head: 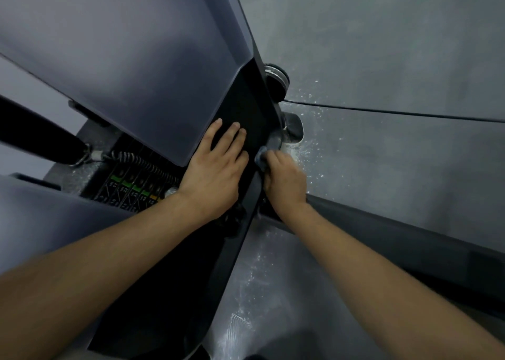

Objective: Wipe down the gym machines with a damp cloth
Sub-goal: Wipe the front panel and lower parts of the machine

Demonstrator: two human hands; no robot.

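Head view: our left hand point(216, 168), fingers apart, braces the machine point(153, 59). At three o'clock our right hand point(284, 180) clamps the cloth point(261, 159). We should press evenly.

Identified as gym: weight stack point(131, 190) with green and yellow labels left of centre, machine casing point(123, 59) upper left, grey floor point(382, 45) at right.

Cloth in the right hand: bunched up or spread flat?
Bunched up. The cloth is a small grey-blue wad sticking out of the right hand, which grips it against the machine's dark frame.
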